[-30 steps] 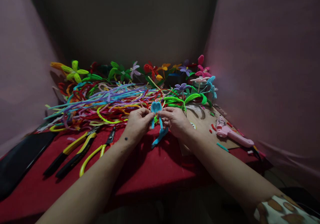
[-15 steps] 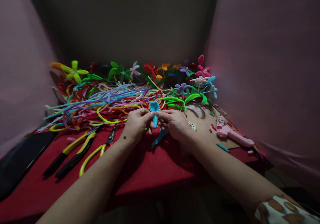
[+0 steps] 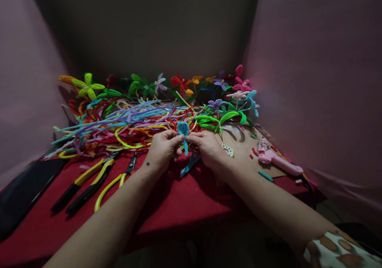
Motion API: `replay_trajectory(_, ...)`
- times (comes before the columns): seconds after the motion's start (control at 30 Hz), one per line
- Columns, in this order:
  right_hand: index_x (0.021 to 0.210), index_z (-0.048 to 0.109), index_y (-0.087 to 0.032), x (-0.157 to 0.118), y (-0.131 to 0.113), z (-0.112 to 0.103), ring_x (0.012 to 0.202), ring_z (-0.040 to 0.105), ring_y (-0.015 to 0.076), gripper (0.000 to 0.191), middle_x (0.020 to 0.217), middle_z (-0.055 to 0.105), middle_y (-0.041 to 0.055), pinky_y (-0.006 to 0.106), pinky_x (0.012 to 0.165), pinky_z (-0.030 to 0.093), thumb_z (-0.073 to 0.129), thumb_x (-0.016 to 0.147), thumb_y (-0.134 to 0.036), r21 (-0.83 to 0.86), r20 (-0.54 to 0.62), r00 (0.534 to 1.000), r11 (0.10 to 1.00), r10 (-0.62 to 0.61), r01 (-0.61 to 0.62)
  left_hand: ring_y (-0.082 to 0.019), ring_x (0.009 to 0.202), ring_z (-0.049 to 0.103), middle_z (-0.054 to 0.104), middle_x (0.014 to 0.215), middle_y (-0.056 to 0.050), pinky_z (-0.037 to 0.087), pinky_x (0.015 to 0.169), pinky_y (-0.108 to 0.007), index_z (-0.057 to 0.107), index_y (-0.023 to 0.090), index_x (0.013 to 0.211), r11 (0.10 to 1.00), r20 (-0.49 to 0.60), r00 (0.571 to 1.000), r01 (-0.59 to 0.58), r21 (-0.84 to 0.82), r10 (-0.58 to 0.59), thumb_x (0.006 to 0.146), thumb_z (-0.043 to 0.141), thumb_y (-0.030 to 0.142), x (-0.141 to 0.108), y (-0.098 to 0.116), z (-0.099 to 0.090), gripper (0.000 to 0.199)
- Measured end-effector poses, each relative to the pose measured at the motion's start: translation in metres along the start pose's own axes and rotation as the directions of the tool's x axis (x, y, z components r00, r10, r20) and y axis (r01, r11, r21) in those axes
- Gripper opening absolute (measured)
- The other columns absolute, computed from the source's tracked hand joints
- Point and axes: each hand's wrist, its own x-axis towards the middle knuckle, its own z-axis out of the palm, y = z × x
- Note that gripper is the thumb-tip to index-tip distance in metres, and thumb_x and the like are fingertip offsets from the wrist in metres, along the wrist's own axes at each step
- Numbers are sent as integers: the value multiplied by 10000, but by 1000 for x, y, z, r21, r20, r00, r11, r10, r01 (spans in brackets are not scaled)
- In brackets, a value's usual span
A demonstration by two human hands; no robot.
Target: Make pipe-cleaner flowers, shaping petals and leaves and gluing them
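Note:
Between my hands, near the middle of the head view, is a blue pipe-cleaner petal (image 3: 183, 128) with a rounded looped top and a narrow tail hanging below. My left hand (image 3: 163, 146) pinches its base from the left with thumb and fingertips. From the right, my right hand (image 3: 209, 148) grips the same base between thumb and finger. Below my right fingers, more blue pipe-cleaner pieces (image 3: 190, 165) show over the red cloth; whether they touch the hand I cannot tell.
Behind my hands lies a heap of coloured pipe cleaners (image 3: 128, 120), with pipe-cleaner flowers (image 3: 179, 83) beyond. Yellow-black pliers (image 3: 92, 184) and yellow-handled cutters (image 3: 119, 180) rest left, beside a black flat object (image 3: 26, 192). A pink glue gun (image 3: 277, 160) sits on cardboard (image 3: 244, 156) at right.
The petal's top has turned slightly and its tail hangs a little lower. Both hands keep their pinch with barely any shift.

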Motion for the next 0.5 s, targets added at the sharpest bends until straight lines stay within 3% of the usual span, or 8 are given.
replay_trajectory(0.27,620,628,-124,1,0,-1,420,371,48,110,468,504,-36,184,408,257,577,638,-221,-116,50,998,992,-32,38,-80,285,407,526,399,40,312,294,-183,503,153,680,997,-30,1000,-5,74,7,692,573,235,-4,8,4,108)
replay_trajectory(0.4,593,633,-115,2,0,-3,424,324,47,119,451,460,-45,194,426,254,562,618,-207,-186,18,996,979,-86,87,-89,300,429,533,413,29,337,308,-196,501,151,679,997,-3,1000,0,71,0,704,581,305,-4,8,3,175)
replay_trajectory(0.5,597,642,-113,3,1,-5,446,341,59,143,468,464,-37,201,436,257,567,620,-233,-248,-15,993,962,-119,111,-88,334,456,522,447,45,324,321,-183,502,155,704,999,-66,997,-30,39,33,665,632,322,0,7,1,214)
